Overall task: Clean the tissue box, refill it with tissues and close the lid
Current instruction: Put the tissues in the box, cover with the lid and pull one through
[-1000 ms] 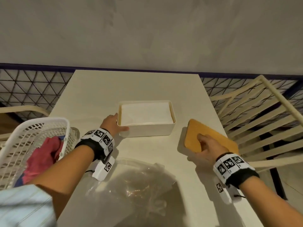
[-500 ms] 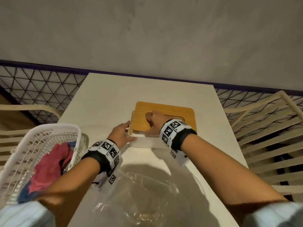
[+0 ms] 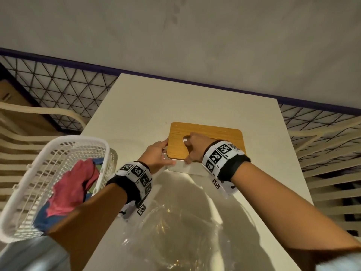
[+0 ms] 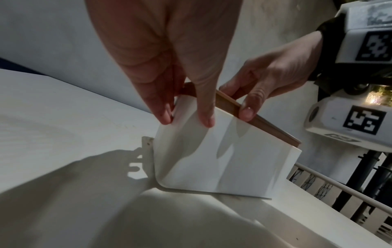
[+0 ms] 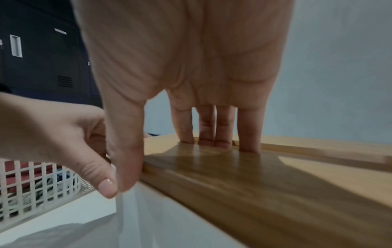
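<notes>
The white tissue box point(image 3: 182, 167) stands mid-table with the wooden lid point(image 3: 214, 133) lying flat on top, hiding what is inside. My left hand point(image 3: 163, 153) holds the box's near left corner, thumb on the front face and fingers on the side; the left wrist view shows this grip point(image 4: 186, 120) on the box point(image 4: 222, 159). My right hand point(image 3: 188, 151) pinches the lid, fingers in its slot and thumb on the near edge. In the right wrist view, that hand point(image 5: 169, 163) is on the lid point(image 5: 254, 184).
A white basket point(image 3: 58, 139) holding a red cloth point(image 3: 74, 184) stands at the table's left edge. A crumpled clear plastic bag point(image 3: 175, 231) lies on the table point(image 3: 195, 102) near me. Slatted chairs point(image 3: 332, 153) flank both sides, with a wire fence behind.
My right hand carried the lid from the table's right side over onto the box, where it now lies flat. The left hand stayed at the box's left corner.
</notes>
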Demonstrator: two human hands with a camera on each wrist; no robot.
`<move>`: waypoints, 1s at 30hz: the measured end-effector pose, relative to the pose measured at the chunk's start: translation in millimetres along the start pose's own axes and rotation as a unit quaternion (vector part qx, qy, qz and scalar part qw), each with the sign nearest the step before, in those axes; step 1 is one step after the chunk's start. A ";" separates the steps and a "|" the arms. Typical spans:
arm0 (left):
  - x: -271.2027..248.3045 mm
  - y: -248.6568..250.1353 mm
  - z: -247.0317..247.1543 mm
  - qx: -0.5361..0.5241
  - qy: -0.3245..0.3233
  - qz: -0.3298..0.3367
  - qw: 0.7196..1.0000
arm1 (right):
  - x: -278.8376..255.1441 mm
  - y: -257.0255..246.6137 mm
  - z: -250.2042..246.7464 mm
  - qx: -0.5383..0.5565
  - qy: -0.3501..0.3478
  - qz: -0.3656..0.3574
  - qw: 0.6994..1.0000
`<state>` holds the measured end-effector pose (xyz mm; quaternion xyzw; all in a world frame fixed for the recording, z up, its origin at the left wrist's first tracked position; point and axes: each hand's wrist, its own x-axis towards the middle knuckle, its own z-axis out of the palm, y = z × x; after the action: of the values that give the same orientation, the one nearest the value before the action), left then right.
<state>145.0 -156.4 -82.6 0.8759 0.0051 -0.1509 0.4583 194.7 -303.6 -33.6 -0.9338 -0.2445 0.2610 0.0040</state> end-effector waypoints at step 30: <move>30.3 56.0 36.0 0.327 -0.036 -0.079 0.941 | -36.3 112.1 64.3 0.170 0.186 0.107 0.962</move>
<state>172.8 -221.8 -65.1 0.9683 0.0081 -0.2109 0.1333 187.2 -426.6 -86.6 -0.9722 -0.0897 0.1192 0.1804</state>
